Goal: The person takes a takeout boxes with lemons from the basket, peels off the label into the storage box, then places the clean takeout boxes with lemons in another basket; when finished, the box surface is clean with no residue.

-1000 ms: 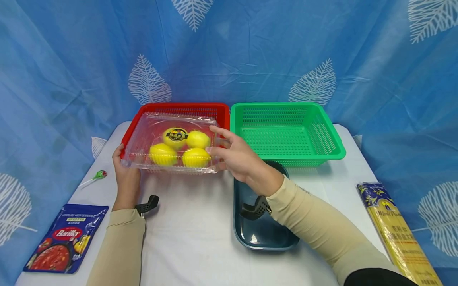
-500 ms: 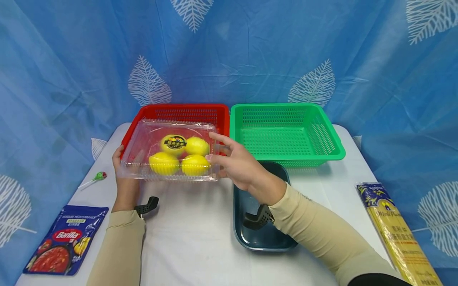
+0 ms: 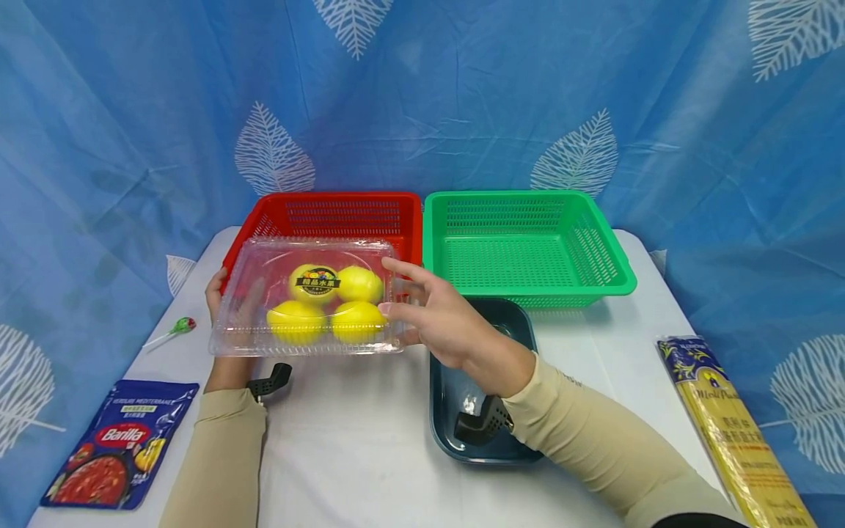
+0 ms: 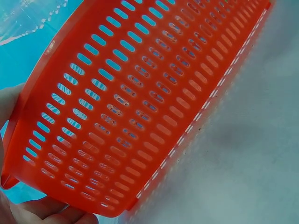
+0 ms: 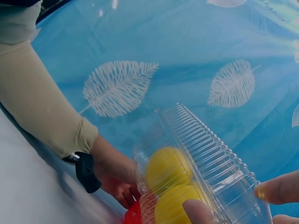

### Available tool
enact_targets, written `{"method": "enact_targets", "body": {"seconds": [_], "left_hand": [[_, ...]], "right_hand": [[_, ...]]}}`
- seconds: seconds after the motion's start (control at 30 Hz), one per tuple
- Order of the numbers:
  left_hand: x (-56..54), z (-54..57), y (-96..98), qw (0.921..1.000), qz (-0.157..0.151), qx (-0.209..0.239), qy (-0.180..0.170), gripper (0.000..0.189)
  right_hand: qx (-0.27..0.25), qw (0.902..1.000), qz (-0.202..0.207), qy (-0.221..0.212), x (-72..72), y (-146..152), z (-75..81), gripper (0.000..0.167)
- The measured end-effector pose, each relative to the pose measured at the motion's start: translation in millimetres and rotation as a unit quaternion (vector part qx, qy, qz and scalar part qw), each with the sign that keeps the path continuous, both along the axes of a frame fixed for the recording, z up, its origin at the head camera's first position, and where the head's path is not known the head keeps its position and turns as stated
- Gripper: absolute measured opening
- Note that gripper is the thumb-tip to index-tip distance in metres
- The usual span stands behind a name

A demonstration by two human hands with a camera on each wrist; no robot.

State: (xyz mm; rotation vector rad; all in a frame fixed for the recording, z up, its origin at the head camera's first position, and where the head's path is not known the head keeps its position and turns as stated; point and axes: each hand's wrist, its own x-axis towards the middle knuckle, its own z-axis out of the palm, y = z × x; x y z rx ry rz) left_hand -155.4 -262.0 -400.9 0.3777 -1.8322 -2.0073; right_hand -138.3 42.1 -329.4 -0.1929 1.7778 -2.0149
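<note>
In the head view my right hand (image 3: 445, 319) grips the right end of a clear plastic fruit box (image 3: 317, 253). Several round yellow fruits (image 3: 297, 321) lie inside, under a black label on the lid. The box hangs tilted over the front of a red slotted basket (image 3: 343, 213), partly covering it. My left hand (image 3: 216, 290) holds that basket's left front corner, partly seen through the box. In the left wrist view, fingers (image 4: 51, 212) curl under the basket's corner, with another part of the hand at the rim. The right wrist view shows fingers (image 5: 282, 187) on the clear box.
A green basket (image 3: 614, 257) stands right of the red one. Below my right wrist sits a dark tray (image 3: 455, 418). A lollipop (image 3: 183, 325) and a blue Barilla pouch (image 3: 122, 440) lie left; a yellow pasta pack (image 3: 733, 425) lies right.
My right hand has brought the fruit box nearer and slightly left, uncovering more of the red basket's back. The left hand stays at the basket's corner.
</note>
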Motion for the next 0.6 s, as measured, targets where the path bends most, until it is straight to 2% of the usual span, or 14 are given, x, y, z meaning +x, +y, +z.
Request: {"method": "enact_targets", "body": {"seconds": [0.13,0.33,0.47,0.53,0.6], "left_hand": [[2.8,6.8,6.8,0.9994,0.006,0.025,0.022,0.067],[14.1,16.1,11.5,0.9994,-0.028,0.018,-0.009,0.071],[19.9,24.5,15.8,0.9988,-0.036,0.024,-0.024,0.074],[21.2,24.8,15.6,0.9984,-0.038,0.033,-0.023,0.076],[20.0,21.6,13.2,0.9988,-0.037,0.022,-0.021,0.078]], "right_hand": [[-0.002,1.0000,0.003,0.000,3.7,0.6,-2.1,0.067],[-0.008,0.9998,0.018,-0.002,10.1,4.1,-3.3,0.067],[-0.008,0.9997,0.022,-0.003,14.9,6.4,-3.6,0.067],[-0.005,0.9997,0.022,-0.005,17.1,7.1,-4.4,0.067],[0.002,0.9997,0.022,-0.005,19.1,7.6,-5.6,0.067]]}}
